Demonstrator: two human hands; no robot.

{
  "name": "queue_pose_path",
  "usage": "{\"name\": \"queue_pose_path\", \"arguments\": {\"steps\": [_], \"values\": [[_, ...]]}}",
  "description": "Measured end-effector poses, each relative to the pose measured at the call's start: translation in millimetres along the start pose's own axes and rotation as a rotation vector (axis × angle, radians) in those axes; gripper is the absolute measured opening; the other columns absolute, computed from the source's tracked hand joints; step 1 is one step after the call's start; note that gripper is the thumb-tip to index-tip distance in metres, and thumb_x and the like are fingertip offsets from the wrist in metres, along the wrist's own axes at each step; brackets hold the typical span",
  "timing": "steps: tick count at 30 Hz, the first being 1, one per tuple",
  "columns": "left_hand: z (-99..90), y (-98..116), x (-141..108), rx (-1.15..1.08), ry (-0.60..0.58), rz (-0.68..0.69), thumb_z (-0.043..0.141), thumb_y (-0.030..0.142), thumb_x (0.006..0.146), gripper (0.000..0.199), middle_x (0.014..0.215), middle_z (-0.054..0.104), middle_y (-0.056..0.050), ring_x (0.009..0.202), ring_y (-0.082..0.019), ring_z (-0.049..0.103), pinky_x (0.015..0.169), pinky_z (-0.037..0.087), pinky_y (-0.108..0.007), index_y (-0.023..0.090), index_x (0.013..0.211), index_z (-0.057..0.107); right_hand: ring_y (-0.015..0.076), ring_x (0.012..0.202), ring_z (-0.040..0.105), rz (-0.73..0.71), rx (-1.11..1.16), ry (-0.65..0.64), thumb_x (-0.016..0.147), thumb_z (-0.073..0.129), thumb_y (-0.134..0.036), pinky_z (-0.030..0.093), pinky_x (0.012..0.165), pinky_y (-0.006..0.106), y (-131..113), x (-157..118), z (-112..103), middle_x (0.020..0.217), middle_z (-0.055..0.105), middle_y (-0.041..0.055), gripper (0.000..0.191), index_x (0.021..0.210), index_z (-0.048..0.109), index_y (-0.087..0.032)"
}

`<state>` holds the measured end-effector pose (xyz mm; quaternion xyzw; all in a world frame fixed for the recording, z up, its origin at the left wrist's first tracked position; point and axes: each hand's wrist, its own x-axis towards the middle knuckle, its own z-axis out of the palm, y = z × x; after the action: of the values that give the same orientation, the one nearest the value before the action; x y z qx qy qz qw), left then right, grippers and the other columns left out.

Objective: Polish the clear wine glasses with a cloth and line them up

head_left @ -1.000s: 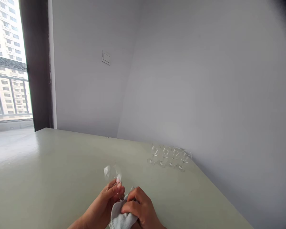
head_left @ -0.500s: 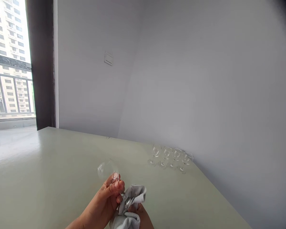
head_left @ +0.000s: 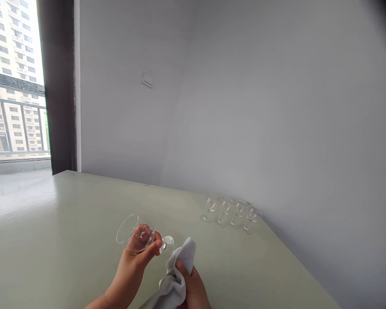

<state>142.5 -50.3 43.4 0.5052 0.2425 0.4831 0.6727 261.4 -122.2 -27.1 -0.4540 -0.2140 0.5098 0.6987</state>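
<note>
A clear wine glass [head_left: 128,228] lies tilted in my left hand [head_left: 137,253], its rim toward the left and its foot toward the right. The fingers of this hand are closed about the stem and lower bowl. My right hand [head_left: 193,283] grips a crumpled grey cloth [head_left: 172,285], with the thumb pressed on it. The cloth's upper end stands close to the foot of the glass; whether they touch I cannot tell.
Several stemmed glasses [head_left: 225,208] stand upright in a row at the far right of the pale green table [head_left: 83,223], near the wall [head_left: 260,107]. A light switch [head_left: 147,80] is on the wall. At the left is a window [head_left: 17,107].
The cloth has come away from the foot of the glass, which now shows bare. My left hand has turned the glass and shifted it slightly left, so its rim points more toward the left.
</note>
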Motion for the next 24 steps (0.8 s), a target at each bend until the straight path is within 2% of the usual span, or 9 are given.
{"name": "queue_pose_path", "arguments": {"steps": [3,6,8,13,17,19,21,23,24], "values": [[8.7,-7.3,-11.5,-0.009,0.002,-0.046,0.071,0.033,0.068,0.029,0.066,0.053,0.005,0.065,-0.011,0.046,0.064,0.036,-0.021,0.024,0.075,0.044,0.0138,0.054,0.053,-0.031,0.067,0.069,0.052,0.077,-0.055,0.043,0.055,0.026,-4.0,-2.2,1.6,0.059,0.058,-0.0015,0.051,0.082,0.062,-0.016],[20.5,-13.1,-25.8,-0.106,-0.017,-0.135,0.074,0.036,0.062,0.033,0.067,0.053,0.005,0.062,-0.010,0.046,0.059,0.038,-0.020,0.023,0.073,0.046,0.0198,0.070,0.060,-0.121,-0.088,0.092,0.058,0.075,-0.053,0.046,0.068,0.030,-3.4,-8.0,6.1,0.071,0.066,0.0048,0.051,0.088,0.065,-0.012],[26.2,-14.5,-32.1,-0.114,0.007,-0.130,0.075,0.038,0.061,0.033,0.067,0.052,0.005,0.060,-0.010,0.045,0.056,0.038,-0.018,0.022,0.071,0.047,0.0241,0.077,0.061,-0.130,-0.151,0.099,0.059,0.073,-0.054,0.046,0.073,0.033,-2.9,-10.8,9.7,0.071,0.067,0.0064,0.052,0.087,0.066,-0.011],[30.5,-10.7,-34.1,-0.063,0.070,-0.068,0.075,0.039,0.059,0.033,0.065,0.054,0.005,0.060,-0.010,0.046,0.056,0.041,-0.018,0.022,0.071,0.050,0.0258,0.073,0.062,-0.106,-0.170,0.056,0.056,0.075,-0.049,0.047,0.070,0.035,-7.7,-11.8,15.7,0.069,0.068,0.0064,0.051,0.088,0.068,-0.010],[22.9,-10.2,-27.7,0.026,0.101,-0.077,0.074,0.039,0.061,0.033,0.071,0.056,0.004,0.068,-0.012,0.050,0.061,0.042,-0.018,0.023,0.073,0.048,0.0195,0.059,0.058,0.002,-0.308,0.074,0.055,0.074,-0.028,0.043,0.057,0.028,-3.2,-13.4,12.2,0.059,0.065,0.0018,0.026,0.075,0.068,-0.013],[15.0,-11.8,-21.3,0.081,0.118,-0.080,0.073,0.040,0.062,0.033,0.075,0.057,0.003,0.075,-0.013,0.051,0.066,0.042,-0.019,0.024,0.075,0.048,0.0165,0.051,0.053,0.078,-0.387,0.013,0.051,0.073,-0.022,0.039,0.051,0.026,5.0,-15.2,9.2,0.052,0.061,-0.0006,0.017,0.064,0.066,-0.014],[5.9,-13.6,-13.0,0.107,0.128,-0.064,0.071,0.041,0.064,0.032,0.074,0.057,0.004,0.076,-0.014,0.051,0.067,0.041,-0.019,0.024,0.075,0.046,0.0160,0.050,0.052,0.104,-0.404,-0.083,0.049,0.076,-0.024,0.038,0.049,0.026,11.6,-16.7,7.6,0.050,0.058,-0.0015,0.021,0.063,0.064,-0.014],[-2.8,-15.3,-4.2,0.108,0.139,-0.042,0.068,0.041,0.068,0.030,0.072,0.055,0.005,0.073,-0.013,0.048,0.067,0.040,-0.019,0.024,0.072,0.043,0.0187,0.057,0.057,0.021,-0.341,-0.123,0.049,0.078,-0.034,0.043,0.056,0.028,10.2,-17.5,7.5,0.059,0.063,0.0008,0.038,0.078,0.065,-0.014],[-6.4,-16.0,-0.2,0.102,0.149,-0.037,0.067,0.042,0.069,0.030,0.072,0.054,0.005,0.072,-0.012,0.047,0.067,0.039,-0.020,0.024,0.071,0.042,0.0205,0.063,0.059,-0.048,-0.301,-0.101,0.052,0.077,-0.042,0.045,0.061,0.030,5.4,-17.7,7.6,0.067,0.066,0.0032,0.047,0.087,0.064,-0.014]]}}
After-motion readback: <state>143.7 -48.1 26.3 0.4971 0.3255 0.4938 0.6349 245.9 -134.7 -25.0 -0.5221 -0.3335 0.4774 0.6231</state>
